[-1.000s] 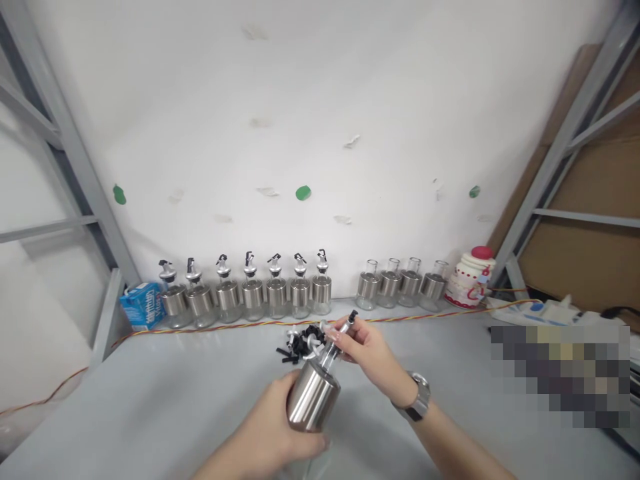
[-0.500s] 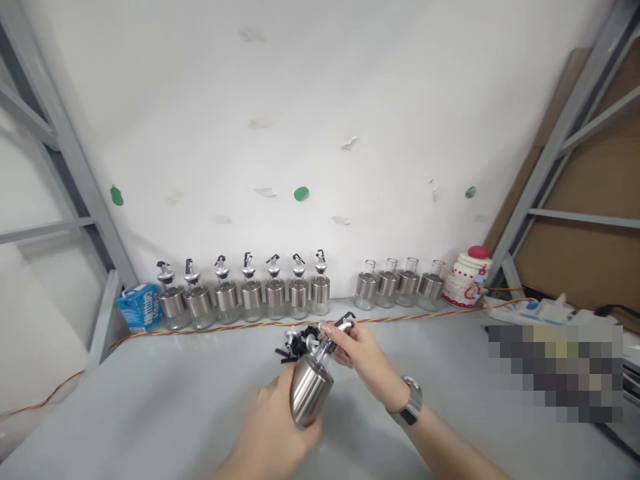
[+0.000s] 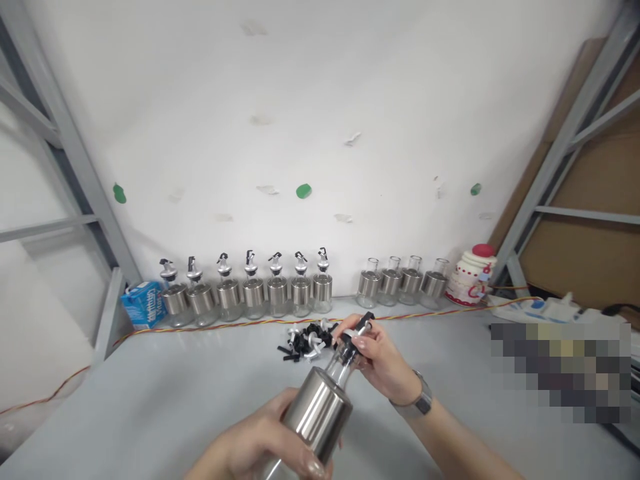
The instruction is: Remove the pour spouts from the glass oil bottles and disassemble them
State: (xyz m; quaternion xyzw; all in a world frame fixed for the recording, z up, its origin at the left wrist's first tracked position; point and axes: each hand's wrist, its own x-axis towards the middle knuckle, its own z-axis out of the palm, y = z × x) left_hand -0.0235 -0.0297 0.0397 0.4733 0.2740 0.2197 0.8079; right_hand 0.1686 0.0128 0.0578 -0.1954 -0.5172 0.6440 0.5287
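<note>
A glass oil bottle with a steel sleeve (image 3: 320, 410) leans toward the upper right in front of me. My left hand (image 3: 265, 433) is wrapped round its body. At the bottle's mouth, my right hand (image 3: 383, 353) has its fingers closed on a silver-and-black pour spout (image 3: 356, 337). Whether the spout is fully seated in the neck I cannot tell. Just behind the bottle lies a heap of loose spouts (image 3: 305, 341) in black and silver.
Along the wall at left stands a row of several spouted bottles (image 3: 253, 293); several bottles without spouts (image 3: 411, 280) stand right of them. A blue carton (image 3: 145, 305), a red-topped white jar (image 3: 471, 277), a twisted cable (image 3: 270, 323) and a power strip (image 3: 555, 308) lie about the grey table (image 3: 125, 413).
The bottle has come closer to me and lower in view, tilted in my left hand. My right hand has shifted slightly right, still on the spout.
</note>
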